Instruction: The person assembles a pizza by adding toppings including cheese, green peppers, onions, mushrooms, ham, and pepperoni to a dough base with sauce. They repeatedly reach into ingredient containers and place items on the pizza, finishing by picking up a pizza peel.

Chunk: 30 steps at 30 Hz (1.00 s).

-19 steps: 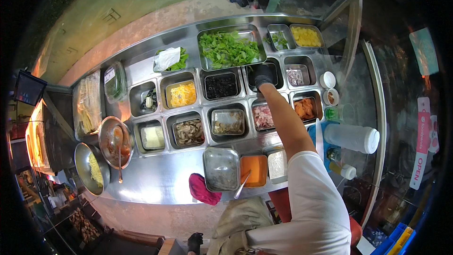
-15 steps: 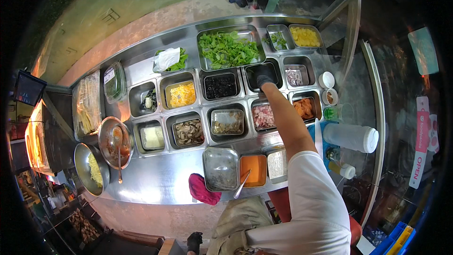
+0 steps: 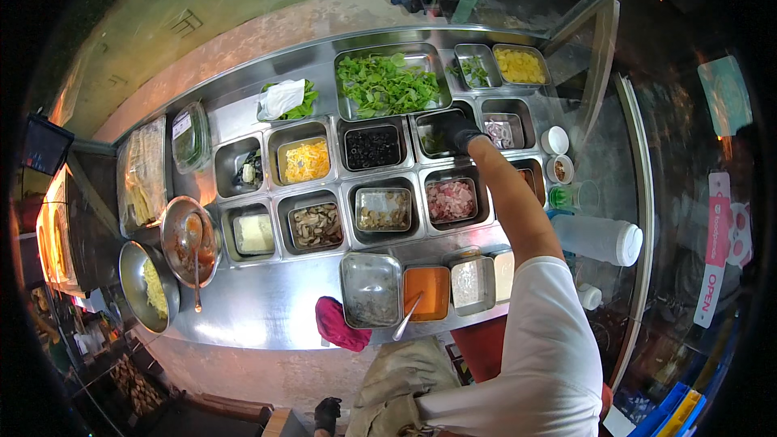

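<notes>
My right hand [image 3: 463, 137], in a black glove, reaches down into a deep steel pan [image 3: 422, 119] that holds something dark green at its bottom. Its fingers are dark against the pan, so I cannot make out their pose or any hold. Beside this pan are one of sliced black olives [image 3: 372, 146] and one of chopped purple onion [image 3: 499, 133]; leafy greens [image 3: 387, 82] lie behind it. My left hand [image 3: 328, 414], also black-gloved, hangs below the counter at the lower edge. Its fingers look curled in, with nothing visible in them.
Shredded cheese [image 3: 307, 161], sliced mushrooms [image 3: 316, 225] and chopped pink meat [image 3: 451, 199] fill other pans. Orange sauce [image 3: 426, 291] with a spoon sits at the front beside a pink cloth [image 3: 341, 324]. Two steel bowls [image 3: 167, 231] stand left; a large white-capped bottle [image 3: 599, 239] lies right.
My right hand has shifted slightly right within the pan, baring more of the green contents. The forearm swung right, uncovering the pink meat. My left hand has barely moved.
</notes>
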Motion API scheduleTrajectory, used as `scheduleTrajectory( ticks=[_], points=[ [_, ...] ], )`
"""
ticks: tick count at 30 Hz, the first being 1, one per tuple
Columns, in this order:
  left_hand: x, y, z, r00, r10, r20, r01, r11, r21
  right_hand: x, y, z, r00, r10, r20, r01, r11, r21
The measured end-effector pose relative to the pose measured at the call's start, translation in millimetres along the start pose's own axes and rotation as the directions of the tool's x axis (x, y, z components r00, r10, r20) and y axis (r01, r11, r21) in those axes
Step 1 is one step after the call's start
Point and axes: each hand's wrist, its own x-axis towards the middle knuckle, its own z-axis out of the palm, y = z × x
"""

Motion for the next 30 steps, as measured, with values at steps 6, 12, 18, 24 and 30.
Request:
scheduleTrajectory(
  ticks=[6,12,18,24,30],
  points=[
    [-5,7,7,0.998,0.058,-0.018,-0.058,0.998,-0.004,-18,-32,-36,0.911,-0.012,0.412,0.074,0.988,-0.135],
    [-3,7,13,0.999,0.025,0.033,-0.023,0.998,-0.055,-25,-36,-44,0.85,-0.092,0.518,0.149,0.987,-0.068],
    [0,-5,7,0.999,0.014,0.033,-0.013,1.0,-0.02,-25,-32,-45,0.836,-0.146,0.528,0.187,0.982,-0.025],
    [2,-18,5,0.997,0.074,0.03,-0.074,0.997,-0.001,-26,-30,-43,0.856,-0.261,0.447,0.274,0.961,0.037],
    [-2,-26,12,0.997,0.066,0.033,-0.07,0.988,0.141,-9,-30,-21,0.797,-0.275,0.538,0.435,0.879,-0.195]
  ],
)
